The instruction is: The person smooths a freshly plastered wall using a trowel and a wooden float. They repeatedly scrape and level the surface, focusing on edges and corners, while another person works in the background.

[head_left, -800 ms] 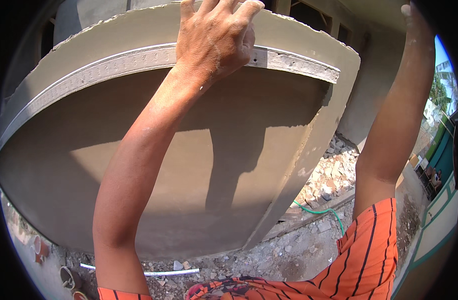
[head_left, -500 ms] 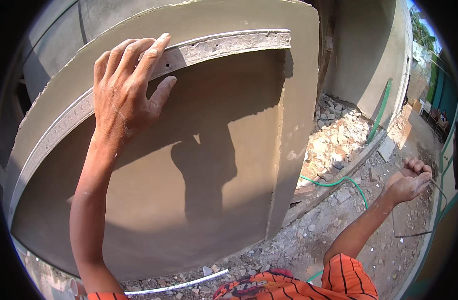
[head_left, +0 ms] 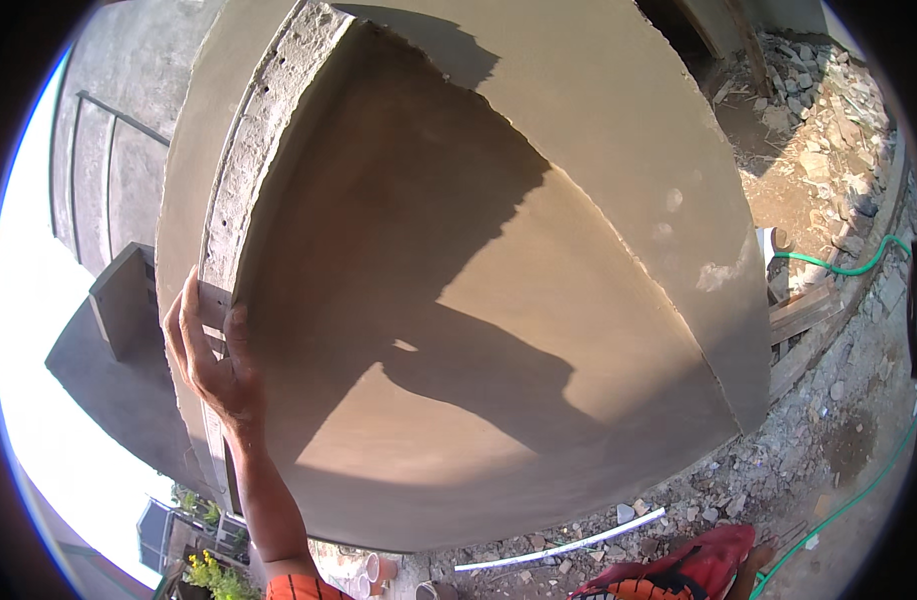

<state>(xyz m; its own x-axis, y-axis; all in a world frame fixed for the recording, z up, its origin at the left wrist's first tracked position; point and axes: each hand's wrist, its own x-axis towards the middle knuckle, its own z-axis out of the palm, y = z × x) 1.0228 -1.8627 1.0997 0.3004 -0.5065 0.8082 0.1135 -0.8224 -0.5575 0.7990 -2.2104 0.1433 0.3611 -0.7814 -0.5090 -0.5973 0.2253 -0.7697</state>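
My left hand (head_left: pixel 219 355) grips a long, mortar-caked straightedge (head_left: pixel 269 130) with small holes along it, fingers on its outer side and thumb on its inner side. The straightedge runs along the upper left of a smooth plastered wall panel (head_left: pixel 459 390) and casts a deep shadow across it. At the lower right edge, part of my right hand (head_left: pixel 761 560) shows low beside my clothing. It is small and dark there, and its fingers cannot be made out.
A white strip (head_left: pixel 559 542) lies on rubble along the wall's foot. A green hose (head_left: pixel 849 268) crosses broken stones at the right, near wooden planks (head_left: pixel 807 312). Buckets (head_left: pixel 381 568) stand at the bottom. A concrete ledge (head_left: pixel 119 300) juts out at the left.
The view has turned to the left. My left hand has gone from spread fingers over the straightedge to a grip around it. My right hand, earlier raised by a thin bent rod, is now low.
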